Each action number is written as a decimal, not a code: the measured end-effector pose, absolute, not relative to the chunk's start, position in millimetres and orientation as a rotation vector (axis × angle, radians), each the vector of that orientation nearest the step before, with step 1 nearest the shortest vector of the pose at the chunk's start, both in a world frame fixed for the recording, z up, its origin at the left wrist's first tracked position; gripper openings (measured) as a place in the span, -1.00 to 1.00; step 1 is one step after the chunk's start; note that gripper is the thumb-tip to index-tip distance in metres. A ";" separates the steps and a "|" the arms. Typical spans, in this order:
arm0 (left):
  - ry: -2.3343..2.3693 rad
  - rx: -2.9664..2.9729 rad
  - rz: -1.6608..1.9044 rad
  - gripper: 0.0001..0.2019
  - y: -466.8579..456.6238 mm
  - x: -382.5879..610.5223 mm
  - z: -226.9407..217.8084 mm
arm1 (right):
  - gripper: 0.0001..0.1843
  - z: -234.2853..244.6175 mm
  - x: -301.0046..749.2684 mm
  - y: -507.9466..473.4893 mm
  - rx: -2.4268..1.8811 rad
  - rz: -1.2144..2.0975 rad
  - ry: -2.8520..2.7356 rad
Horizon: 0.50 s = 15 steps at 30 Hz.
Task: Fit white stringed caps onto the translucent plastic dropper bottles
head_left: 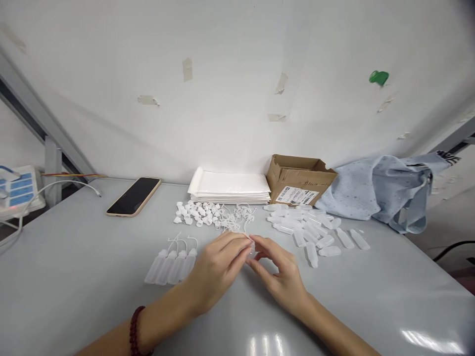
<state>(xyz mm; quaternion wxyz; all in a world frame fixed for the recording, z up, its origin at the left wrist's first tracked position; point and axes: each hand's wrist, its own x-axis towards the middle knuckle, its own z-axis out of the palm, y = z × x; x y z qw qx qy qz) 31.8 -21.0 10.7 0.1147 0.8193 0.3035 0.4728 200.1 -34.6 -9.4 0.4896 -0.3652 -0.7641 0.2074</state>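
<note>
In front of me, my left hand (221,264) and my right hand (281,274) meet, both closed around a small clear plastic bottle (253,250). Fingers hide most of it, and a thin white strap curves up above them. Left of my left hand, several translucent bottles (171,264) lie side by side in a row, with white strap loops at their necks. Beyond my hands sit a pile of small white caps (198,212) and a tangle of thin white straps (237,215). Loose translucent bottles (309,230) are scattered beyond my right hand.
Against the wall stand a stack of white padded envelopes (230,187) and an open cardboard box (301,179). A light-blue cloth (371,190) is heaped at right. At left lie a phone (134,197) and a white cable (70,182) beside a power strip (21,190).
</note>
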 end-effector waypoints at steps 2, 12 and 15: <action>0.883 2.363 1.450 -0.83 -21.0 32.0 9.9 | -0.55 -8.6 199.4 -35.8 -0.920 0.542 -1.813; 0.797 2.638 1.393 -0.76 -22.7 28.4 6.8 | -0.66 -0.3 197.3 -36.9 -1.009 1.061 -1.542; 0.803 2.624 1.397 -0.76 -22.7 29.0 8.7 | -0.63 2.9 196.7 -36.0 -0.985 1.264 -1.403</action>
